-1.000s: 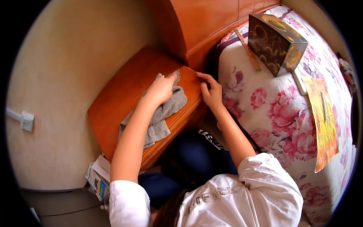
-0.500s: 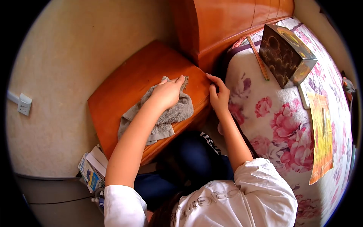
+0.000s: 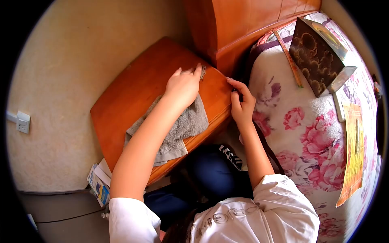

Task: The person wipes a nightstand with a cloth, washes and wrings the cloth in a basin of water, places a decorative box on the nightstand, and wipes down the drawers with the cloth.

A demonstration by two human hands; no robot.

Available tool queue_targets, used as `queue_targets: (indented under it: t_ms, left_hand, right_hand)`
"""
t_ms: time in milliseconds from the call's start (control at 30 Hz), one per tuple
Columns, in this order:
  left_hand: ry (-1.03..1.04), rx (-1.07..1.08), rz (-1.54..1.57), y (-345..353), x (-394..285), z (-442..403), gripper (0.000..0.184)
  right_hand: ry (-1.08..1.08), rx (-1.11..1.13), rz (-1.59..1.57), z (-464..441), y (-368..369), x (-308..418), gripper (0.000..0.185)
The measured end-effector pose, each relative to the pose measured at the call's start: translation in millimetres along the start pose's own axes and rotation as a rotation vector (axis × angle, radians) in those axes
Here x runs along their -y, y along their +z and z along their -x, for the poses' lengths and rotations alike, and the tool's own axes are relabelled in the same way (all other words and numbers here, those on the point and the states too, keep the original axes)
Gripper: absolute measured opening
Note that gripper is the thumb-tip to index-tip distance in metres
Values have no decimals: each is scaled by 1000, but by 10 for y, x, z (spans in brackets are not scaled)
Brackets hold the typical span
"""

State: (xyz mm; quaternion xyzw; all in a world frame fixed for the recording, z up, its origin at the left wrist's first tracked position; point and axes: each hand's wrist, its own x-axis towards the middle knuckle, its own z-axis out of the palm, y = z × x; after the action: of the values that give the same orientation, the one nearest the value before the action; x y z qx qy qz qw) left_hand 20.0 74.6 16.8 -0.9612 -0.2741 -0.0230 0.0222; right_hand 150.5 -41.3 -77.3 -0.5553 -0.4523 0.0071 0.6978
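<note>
My left hand [image 3: 183,87] presses a grey towel [image 3: 190,121] down on the top of a reddish-brown wooden nightstand [image 3: 125,91]. Its fingers are closed over the bunched far end of the cloth, while the rest trails toward my body beneath the forearm. At the nightstand's right corner, my right hand [image 3: 243,103] has its fingers curled on the edge. A small dark spot shows between that thumb and fingers, too small to make out.
To the right lies a bed with a floral cover [image 3: 283,141]. On it are a dark patterned box [image 3: 314,56], a thin stick [image 3: 288,58] and a yellow-orange packet [image 3: 351,154]. A wooden headboard [image 3: 247,24] rises behind. Books [image 3: 98,184] stand at lower left, near a wall socket [image 3: 23,122].
My left hand has slid farther across the nightstand, away from my body, drawing the towel's far end with it. My right hand stays at the corner. The view has shifted slightly.
</note>
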Motion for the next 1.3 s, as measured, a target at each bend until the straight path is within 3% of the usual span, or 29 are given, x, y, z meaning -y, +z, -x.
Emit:
queue_targets:
  t_ms: [67,167,400,733,867,1100,1300]
  left_hand:
    - [-1,49,-142,-68,-53,-103,51]
    - [150,-50,55,-56,157,-20,48]
    - [307,118,64,-307,57,481,53]
    - [149,64,5,-221,-70,472,58]
    - [76,242,-105,-321,-204,287,58]
    - [78,-115,-67,8,-131,226,54]
    - [57,-114,-35,81,-66,82,49]
  right_hand:
    - [18,2,-4,4,-4,12,26]
    - [-14,6,14,-4,-8,21,26]
    - [-19,23,-35,-9,-32,-13,26]
    - [40,-2,-9,-3,0,47,27]
    - [33,-5,-3,-20,14,57,28]
    - [43,-6,-28,-9,21,60,28]
    - [60,-20,-47,13,30,42,27]
